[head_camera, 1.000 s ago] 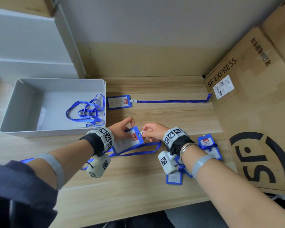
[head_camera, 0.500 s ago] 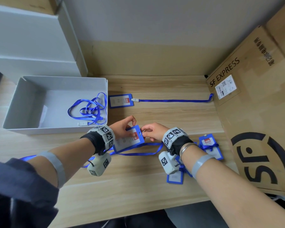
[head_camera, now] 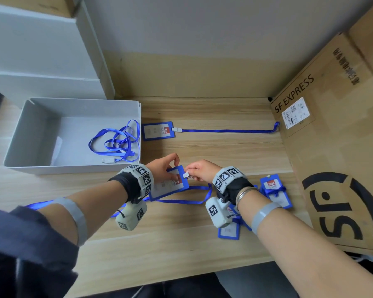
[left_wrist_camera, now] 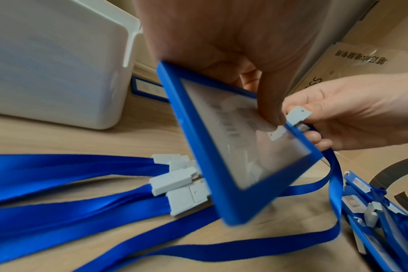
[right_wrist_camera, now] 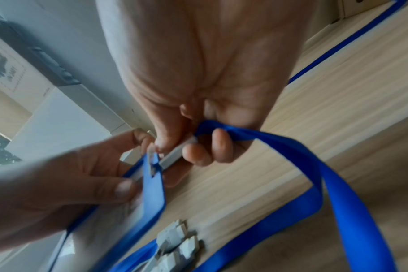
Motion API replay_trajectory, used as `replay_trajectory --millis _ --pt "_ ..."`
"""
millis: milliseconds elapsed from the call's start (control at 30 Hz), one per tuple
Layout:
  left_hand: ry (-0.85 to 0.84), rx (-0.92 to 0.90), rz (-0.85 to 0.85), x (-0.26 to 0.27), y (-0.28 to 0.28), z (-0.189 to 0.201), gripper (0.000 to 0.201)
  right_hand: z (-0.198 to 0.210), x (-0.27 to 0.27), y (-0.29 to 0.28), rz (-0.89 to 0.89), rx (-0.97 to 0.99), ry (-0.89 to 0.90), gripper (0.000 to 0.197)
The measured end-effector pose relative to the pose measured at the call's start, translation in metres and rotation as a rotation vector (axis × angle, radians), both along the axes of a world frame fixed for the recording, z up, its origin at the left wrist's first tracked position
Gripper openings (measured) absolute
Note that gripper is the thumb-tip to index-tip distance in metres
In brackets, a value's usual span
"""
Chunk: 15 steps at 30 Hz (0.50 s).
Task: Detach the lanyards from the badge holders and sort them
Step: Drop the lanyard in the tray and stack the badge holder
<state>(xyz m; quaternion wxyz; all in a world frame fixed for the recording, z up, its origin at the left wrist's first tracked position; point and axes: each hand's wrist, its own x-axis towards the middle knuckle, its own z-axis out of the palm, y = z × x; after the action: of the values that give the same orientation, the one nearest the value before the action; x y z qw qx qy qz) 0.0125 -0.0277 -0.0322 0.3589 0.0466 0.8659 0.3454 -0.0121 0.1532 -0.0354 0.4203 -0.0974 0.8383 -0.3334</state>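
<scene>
My left hand (head_camera: pixel 167 166) grips a blue badge holder (head_camera: pixel 169 187) (left_wrist_camera: pixel 235 147) by its upper edge, tilted above the table. My right hand (head_camera: pixel 197 172) pinches the grey clip (head_camera: pixel 186 175) (left_wrist_camera: pixel 297 115) (right_wrist_camera: pixel 175 156) of its blue lanyard (head_camera: pixel 192 201) (right_wrist_camera: pixel 314 165) at the holder's top edge. The strap loops down onto the wood below both hands. Another badge holder (head_camera: pixel 158 131) with its lanyard (head_camera: pixel 228 131) stretched right lies further back. Several detached lanyards with grey clips (left_wrist_camera: pixel 179 184) lie under my left wrist.
A grey bin (head_camera: pixel 26 130) at the left holds a bundle of lanyards (head_camera: pixel 116 143). Several blue badge holders (head_camera: pixel 274 192) are piled under my right wrist. A large cardboard box (head_camera: pixel 342 147) stands along the right side. A grey cabinet (head_camera: pixel 41 50) rises behind the bin.
Both hands stay on the holder and clip. The grey clip now shows lifted clear at the holder's top edge, between my right fingers.
</scene>
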Motion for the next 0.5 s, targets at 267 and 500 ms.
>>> replay_trajectory --millis 267,500 --pt "-0.002 -0.032 0.020 0.000 0.000 0.001 0.027 0.000 -0.001 -0.004 -0.067 -0.061 -0.074 0.022" --pt "0.018 -0.035 0.025 -0.002 0.004 0.003 0.029 0.001 -0.005 0.003 -0.071 -0.061 0.028 0.019"
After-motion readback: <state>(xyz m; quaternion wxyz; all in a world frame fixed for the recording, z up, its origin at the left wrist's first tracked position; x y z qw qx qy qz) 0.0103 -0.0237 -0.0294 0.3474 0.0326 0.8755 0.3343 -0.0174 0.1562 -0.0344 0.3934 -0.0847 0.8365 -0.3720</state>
